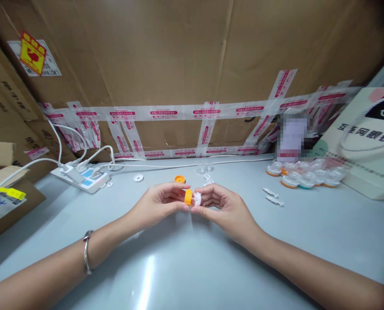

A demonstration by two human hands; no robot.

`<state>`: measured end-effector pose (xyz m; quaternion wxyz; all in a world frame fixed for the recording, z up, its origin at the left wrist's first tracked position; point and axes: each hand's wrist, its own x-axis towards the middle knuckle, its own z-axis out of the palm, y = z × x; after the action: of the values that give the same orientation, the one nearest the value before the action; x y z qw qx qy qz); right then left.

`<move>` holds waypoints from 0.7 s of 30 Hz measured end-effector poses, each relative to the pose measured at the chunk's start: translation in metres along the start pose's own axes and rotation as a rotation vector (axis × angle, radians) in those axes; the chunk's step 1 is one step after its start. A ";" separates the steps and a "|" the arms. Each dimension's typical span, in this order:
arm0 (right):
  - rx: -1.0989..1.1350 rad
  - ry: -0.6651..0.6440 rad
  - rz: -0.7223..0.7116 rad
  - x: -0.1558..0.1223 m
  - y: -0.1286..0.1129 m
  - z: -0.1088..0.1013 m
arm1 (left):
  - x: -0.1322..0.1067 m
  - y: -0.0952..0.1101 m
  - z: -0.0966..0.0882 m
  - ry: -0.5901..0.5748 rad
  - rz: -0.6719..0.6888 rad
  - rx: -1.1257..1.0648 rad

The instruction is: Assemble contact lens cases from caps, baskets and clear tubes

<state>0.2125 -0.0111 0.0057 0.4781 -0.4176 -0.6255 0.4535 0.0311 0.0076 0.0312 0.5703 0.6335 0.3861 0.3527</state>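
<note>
Above the middle of the table, my left hand point(166, 200) pinches an orange round plastic part point(188, 197) between thumb and fingers. Facing it, my right hand point(219, 202) grips a small white and clear plastic piece point(197, 199). The two parts sit side by side, very close; whether they touch I cannot tell. Just behind my left fingers lies an orange ring-shaped part point(179, 178). Small white pieces point(208, 179) and clear cups point(204, 168) lie behind my right hand. Further left is a white disc point(138, 178).
A power strip point(82, 176) with plugged white cables stands at left, near an open carton point(7, 206). At right are several white-and-orange assembled pieces point(304, 174), two white strips point(273, 198) and a paper bag point(366, 146). A large taped cardboard box point(166, 60) walls the back.
</note>
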 end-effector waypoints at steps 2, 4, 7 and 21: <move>-0.011 -0.001 -0.005 0.000 0.000 0.000 | -0.001 0.001 0.000 -0.004 0.003 0.020; -0.024 -0.002 -0.006 -0.001 0.001 0.001 | -0.001 0.002 0.000 -0.010 -0.005 0.048; -0.037 -0.006 0.005 -0.001 0.002 0.001 | -0.002 0.001 0.000 -0.010 -0.012 0.076; -0.128 -0.019 -0.044 -0.006 -0.001 0.001 | -0.004 -0.001 0.001 -0.025 0.005 0.153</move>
<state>0.2123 -0.0173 0.0052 0.4543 -0.4295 -0.6667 0.4058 0.0302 0.0037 0.0296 0.5243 0.6803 0.4033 0.3156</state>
